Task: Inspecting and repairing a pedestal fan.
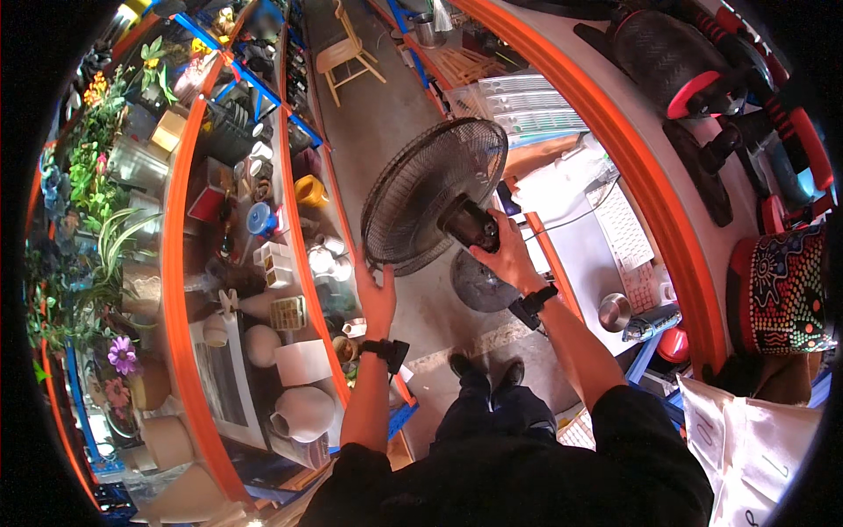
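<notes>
A black pedestal fan (pixel 430 198) stands in front of me, its round wire cage tilted. The round base (pixel 483 285) rests on the floor below. My right hand (pixel 507 255) is closed around the fan's dark motor housing, thumb on the near side and fingers over its right side. My left hand (pixel 376 294) is at the cage's lower left rim, fingers stretched up along the edge and thumb apart. The fingertips meet the rim, and part of their contact is hard to see. Both wrists wear a dark band.
Orange-framed shelves (pixel 176 299) line my left, with white vases (pixel 303 413) and artificial flowers (pixel 123 356). A desk to the right bears a white keyboard (pixel 622 228) and metal cup (pixel 613 312). A wooden chair (pixel 347 57) stands farther down the aisle. A cable (pixel 571 220) runs beside the fan.
</notes>
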Demonstrator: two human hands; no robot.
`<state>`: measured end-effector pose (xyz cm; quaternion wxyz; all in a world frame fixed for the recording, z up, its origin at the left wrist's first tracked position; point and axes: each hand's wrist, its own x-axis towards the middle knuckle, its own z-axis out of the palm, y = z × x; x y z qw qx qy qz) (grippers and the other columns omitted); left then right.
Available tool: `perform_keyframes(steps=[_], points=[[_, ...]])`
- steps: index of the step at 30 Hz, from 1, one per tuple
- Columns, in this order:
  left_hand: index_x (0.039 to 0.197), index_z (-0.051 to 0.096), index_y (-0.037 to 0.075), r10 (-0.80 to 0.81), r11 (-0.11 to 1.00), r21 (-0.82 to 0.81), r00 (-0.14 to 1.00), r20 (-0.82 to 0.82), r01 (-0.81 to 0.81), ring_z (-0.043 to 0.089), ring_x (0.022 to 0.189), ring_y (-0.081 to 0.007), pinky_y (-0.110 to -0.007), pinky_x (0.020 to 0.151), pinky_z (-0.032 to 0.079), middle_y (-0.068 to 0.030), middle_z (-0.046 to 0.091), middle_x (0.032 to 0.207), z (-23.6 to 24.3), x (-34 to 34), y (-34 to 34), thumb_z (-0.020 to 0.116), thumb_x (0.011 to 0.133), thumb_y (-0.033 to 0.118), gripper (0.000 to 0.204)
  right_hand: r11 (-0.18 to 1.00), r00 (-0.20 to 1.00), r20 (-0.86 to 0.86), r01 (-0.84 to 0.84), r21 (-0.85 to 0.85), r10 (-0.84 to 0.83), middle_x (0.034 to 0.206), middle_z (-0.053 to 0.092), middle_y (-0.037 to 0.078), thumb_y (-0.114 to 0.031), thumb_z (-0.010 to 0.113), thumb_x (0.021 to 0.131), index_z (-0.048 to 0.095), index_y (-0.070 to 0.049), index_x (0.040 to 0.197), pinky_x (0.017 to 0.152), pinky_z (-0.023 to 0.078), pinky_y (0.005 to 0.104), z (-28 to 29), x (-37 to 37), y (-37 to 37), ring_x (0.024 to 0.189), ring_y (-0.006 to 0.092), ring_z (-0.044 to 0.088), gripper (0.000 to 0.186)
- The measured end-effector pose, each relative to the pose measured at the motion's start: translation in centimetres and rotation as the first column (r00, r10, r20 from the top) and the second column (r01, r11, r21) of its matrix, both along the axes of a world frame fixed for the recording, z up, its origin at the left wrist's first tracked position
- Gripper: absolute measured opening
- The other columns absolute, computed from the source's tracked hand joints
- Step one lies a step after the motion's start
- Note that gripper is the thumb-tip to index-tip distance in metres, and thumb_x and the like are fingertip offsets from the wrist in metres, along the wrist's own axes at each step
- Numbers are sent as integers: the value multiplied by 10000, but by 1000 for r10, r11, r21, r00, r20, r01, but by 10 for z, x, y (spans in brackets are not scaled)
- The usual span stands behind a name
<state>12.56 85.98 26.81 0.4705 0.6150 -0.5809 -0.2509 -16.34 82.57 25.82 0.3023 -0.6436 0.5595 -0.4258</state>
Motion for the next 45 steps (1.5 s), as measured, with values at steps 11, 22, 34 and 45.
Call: perform_keyframes(steps=[11,22,34,45], points=[[1495,253,-56,-99,990,95,990,-104,109,463,1336,-306,-378,1028,465,-254,394,1483,-16,0,-61,622,954,158,688,986,1000,3,1,167,-2,1207,624,227,-254,821,773,431,-36,1354,914,504,426,-2,-9,-50,1106,354,627,733],[1411,382,-71,139,957,238,984,112,-163,618,1118,-331,-367,899,522,-263,529,1316,-80,20,-9,637,946,288,641,992,996,-31,92,90,-89,1169,581,278,-265,819,761,384,-31,1398,924,504,473,9,12,-49,1066,427,609,807],[1378,370,-6,147,643,660,784,-604,388,613,1081,-260,-512,939,458,-124,573,1275,-13,-124,-111,693,753,659,969,981,981,153,-141,132,120,1269,585,252,-237,768,810,389,-33,1446,942,495,414,-27,-6,-56,1148,362,608,768],[1235,523,86,263,693,643,716,-646,326,650,1032,-179,-391,905,516,-50,645,1146,-31,-161,-108,676,823,593,671,543,705,43,503,673,-708,1000,615,252,-645,732,772,388,151,1325,630,563,352,-203,-140,-154,754,255,640,1029]])
